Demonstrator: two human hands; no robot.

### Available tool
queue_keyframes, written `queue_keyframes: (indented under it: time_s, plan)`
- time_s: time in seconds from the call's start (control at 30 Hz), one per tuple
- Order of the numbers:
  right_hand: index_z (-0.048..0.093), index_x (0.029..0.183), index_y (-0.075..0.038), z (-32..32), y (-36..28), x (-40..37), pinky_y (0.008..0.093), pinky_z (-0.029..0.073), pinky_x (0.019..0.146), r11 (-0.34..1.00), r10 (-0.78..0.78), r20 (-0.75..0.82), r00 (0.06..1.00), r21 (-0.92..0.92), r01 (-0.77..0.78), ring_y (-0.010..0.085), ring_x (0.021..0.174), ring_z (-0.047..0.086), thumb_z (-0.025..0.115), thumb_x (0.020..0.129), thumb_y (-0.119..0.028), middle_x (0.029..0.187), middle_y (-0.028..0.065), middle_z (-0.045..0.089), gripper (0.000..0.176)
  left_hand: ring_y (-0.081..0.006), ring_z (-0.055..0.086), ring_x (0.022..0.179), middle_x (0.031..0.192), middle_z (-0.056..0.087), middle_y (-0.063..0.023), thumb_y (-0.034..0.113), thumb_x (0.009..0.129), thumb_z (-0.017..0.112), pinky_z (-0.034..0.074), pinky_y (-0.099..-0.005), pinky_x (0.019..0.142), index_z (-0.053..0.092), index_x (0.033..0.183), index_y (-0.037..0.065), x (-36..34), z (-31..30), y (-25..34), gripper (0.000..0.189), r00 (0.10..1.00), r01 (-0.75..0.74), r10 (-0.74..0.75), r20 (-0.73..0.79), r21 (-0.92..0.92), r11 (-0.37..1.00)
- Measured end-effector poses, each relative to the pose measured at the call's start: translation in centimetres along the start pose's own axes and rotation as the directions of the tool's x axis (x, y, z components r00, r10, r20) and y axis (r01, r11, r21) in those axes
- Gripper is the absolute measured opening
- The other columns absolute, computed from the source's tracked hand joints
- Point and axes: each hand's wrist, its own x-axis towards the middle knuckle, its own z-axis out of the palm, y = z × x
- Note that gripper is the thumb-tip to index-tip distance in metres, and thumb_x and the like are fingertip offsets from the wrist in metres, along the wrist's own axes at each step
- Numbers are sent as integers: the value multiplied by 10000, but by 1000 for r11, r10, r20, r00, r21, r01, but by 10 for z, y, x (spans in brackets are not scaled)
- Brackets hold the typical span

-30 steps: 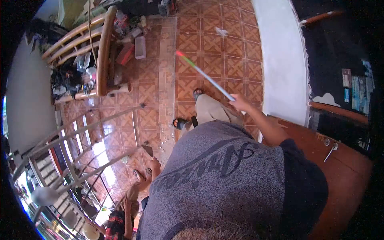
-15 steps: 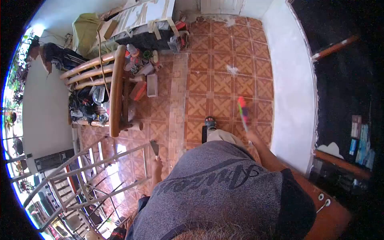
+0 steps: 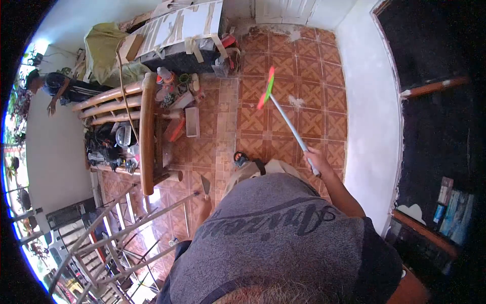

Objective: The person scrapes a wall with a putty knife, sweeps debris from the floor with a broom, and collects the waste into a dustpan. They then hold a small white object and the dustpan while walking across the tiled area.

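Note:
My right hand [image 3: 315, 161] grips the pale handle of a squeegee-like tool [image 3: 289, 121], near its lower end. Its narrow green and orange crosswise head [image 3: 268, 88] is over the tiled floor ahead of me. At my left side, my left hand [image 3: 203, 206] is closed round a putty knife [image 3: 205, 184], its broad blade pointing forward. A metal frame [image 3: 152, 217] stands close to the left hand.
Brown patterned tiles [image 3: 309, 119] cover the floor, with a white wall [image 3: 372, 116] on the right. At left are a bamboo bench [image 3: 147, 131], a grey plastic tub [image 3: 192, 121] and a covered counter [image 3: 177, 28]. Another person [image 3: 61, 86] is at far left.
The squeegee-like tool has swung forward and left, and its whole head now shows. My left hand has shifted slightly right with the putty knife. A different sandalled foot shows in front.

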Motion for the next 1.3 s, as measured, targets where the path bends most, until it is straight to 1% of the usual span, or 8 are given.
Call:
queue_keyframes:
  time_s: [0.13,0.2,0.33,0.5,0.6,0.87,1.2,1.3]
  plan:
    - [546,948,-22,-45,28,52,335,408,427,867,-128,-177,976,-498,23,194,470,518,484,904,-196,659,62,527,190,-369,589,932,931,618,-236,485,905,418,458,-470,768,582,1023,-10,44,-26,21,534,987,124,-123,101,-10,992]
    - [562,981,-2,-65,32,83,414,450,553,417,-697,-171,696,-887,200,339,613,575,505,883,-205,678,164,564,232,-380,596,923,915,626,-234,495,904,410,463,-479,754,582,1023,-9,60,-57,42,545,963,224,-180,202,-218,950]
    - [588,1092,-29,-49,-60,103,451,466,684,632,-476,-280,834,-768,104,416,835,596,516,867,-215,860,260,607,300,-397,608,909,891,637,-232,510,902,397,471,-491,732,584,1021,-7,111,-101,70,562,902,389,-231,366,-453,802]
    - [589,1097,-27,-92,-151,208,460,468,702,585,-494,-262,829,-806,94,417,850,593,513,868,-191,873,262,606,291,-416,623,809,800,644,-230,510,889,435,475,-489,656,586,1010,5,243,-102,129,540,864,-473,483,-142,98,876]
    - [598,998,-13,-110,-221,266,465,464,686,492,-552,-196,811,-862,126,420,850,586,522,861,-157,857,252,605,213,-428,602,874,877,629,-262,501,889,442,469,-482,718,572,1027,-9,195,-217,309,544,997,12,20,80,-369,929]
    - [610,944,-40,-136,-414,405,465,470,692,269,-503,-5,864,-951,151,401,808,598,547,856,-180,840,226,616,177,-451,574,924,937,608,-287,452,905,435,450,-489,785,560,1031,-26,275,-249,466,510,995,-77,94,43,-295,952]
    - [608,1106,-64,-139,-610,532,436,468,775,12,-308,127,943,-990,137,359,892,600,518,886,-214,965,204,630,281,-451,550,994,983,600,-294,454,906,410,444,-494,826,588,1024,-18,383,-225,463,518,989,-93,110,104,-150,984]
    - [628,1034,-52,-135,-658,594,447,467,765,-14,-264,147,953,-989,148,356,884,604,513,891,-218,955,201,629,247,-348,621,791,809,634,-204,441,896,470,487,-444,683,597,960,-11,363,-283,522,474,970,236,-205,127,-325,916]
